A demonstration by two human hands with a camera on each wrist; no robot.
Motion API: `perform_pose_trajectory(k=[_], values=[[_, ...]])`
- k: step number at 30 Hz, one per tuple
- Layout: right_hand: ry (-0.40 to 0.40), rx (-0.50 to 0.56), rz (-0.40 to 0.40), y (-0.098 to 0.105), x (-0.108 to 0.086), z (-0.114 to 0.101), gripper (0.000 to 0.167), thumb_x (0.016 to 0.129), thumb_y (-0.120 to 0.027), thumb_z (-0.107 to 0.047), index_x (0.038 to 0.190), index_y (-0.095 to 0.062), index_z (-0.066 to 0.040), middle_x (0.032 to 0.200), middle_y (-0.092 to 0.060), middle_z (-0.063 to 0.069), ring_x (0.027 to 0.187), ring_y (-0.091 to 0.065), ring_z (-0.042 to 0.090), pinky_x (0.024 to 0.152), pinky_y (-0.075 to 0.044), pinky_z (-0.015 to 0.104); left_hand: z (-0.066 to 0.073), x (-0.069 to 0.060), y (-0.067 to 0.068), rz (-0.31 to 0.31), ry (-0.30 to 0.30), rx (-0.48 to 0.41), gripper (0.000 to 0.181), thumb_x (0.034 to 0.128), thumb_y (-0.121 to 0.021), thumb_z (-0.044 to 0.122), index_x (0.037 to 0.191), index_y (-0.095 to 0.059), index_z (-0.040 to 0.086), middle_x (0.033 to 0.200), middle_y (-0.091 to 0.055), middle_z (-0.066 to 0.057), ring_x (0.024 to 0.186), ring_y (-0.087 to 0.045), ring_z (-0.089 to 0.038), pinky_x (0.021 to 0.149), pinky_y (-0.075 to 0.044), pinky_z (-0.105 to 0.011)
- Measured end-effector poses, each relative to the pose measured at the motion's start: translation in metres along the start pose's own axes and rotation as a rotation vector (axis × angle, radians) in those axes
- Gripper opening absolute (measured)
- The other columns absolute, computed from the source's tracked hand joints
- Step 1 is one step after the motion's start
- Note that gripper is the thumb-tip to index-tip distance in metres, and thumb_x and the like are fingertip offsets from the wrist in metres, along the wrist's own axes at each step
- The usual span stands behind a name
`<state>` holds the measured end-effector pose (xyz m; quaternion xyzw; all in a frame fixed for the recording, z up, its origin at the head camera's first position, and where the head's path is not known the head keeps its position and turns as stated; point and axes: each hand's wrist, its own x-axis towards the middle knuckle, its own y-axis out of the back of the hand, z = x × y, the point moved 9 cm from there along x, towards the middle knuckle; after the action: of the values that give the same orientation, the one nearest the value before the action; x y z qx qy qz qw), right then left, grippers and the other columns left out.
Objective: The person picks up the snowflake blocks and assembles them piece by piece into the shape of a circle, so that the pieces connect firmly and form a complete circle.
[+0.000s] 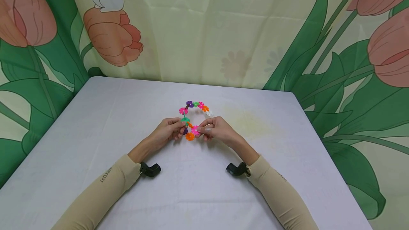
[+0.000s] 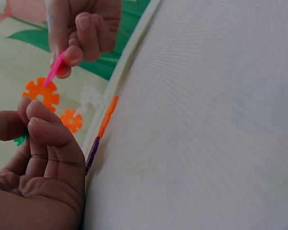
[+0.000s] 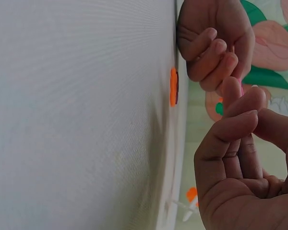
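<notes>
A curved chain of notched plastic flower discs lies beyond and between the hands, with a purple disc, an orange disc and a white disc along it. At its near left end, my left hand pinches around a green disc and an orange disc. My right hand pinches a pink disc between thumb and fingers. The pink disc's edge meets the orange one; fingers partly hide how firmly they join. Closer to me, another orange disc and a dark purple disc touch the table.
A white cloth covers the table. Behind it hangs a curtain printed with tulips and a rabbit. Black wrist cameras sit at both sleeve cuffs, over the table.
</notes>
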<state>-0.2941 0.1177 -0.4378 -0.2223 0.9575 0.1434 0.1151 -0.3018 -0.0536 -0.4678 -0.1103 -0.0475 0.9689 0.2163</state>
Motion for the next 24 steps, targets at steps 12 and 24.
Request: perform_pose_trajectory(k=[12, 24], values=[[0.000, -0.023, 0.050, 0.0004, -0.0023, -0.0024, 0.020, 0.101, -0.072, -0.013, 0.111, -0.072, 0.004, 0.094, -0.081, 0.020, 0.060, -0.064, 0.010, 0.062, -0.052, 0.022, -0.0002, 0.0012, 0.0008, -0.012, -0.003, -0.003, 0.021, 0.1099, -0.056, 0.019, 0.095, -0.060, 0.005, 0.074, -0.058, 0.004, 0.065, -0.054, -0.009, 0.058, -0.045, -0.019], [-0.007, -0.025, 0.081, 0.0003, -0.0047, -0.0044, 0.021, 0.101, -0.073, -0.013, 0.110, -0.072, 0.006, 0.088, -0.078, 0.020, 0.061, -0.063, 0.011, 0.063, -0.053, 0.023, 0.0019, -0.0009, -0.0005, -0.007, -0.008, -0.001, 0.022, 0.1102, -0.056, 0.019, 0.091, -0.060, 0.008, 0.074, -0.059, 0.004, 0.064, -0.054, -0.009, 0.058, -0.046, -0.018]])
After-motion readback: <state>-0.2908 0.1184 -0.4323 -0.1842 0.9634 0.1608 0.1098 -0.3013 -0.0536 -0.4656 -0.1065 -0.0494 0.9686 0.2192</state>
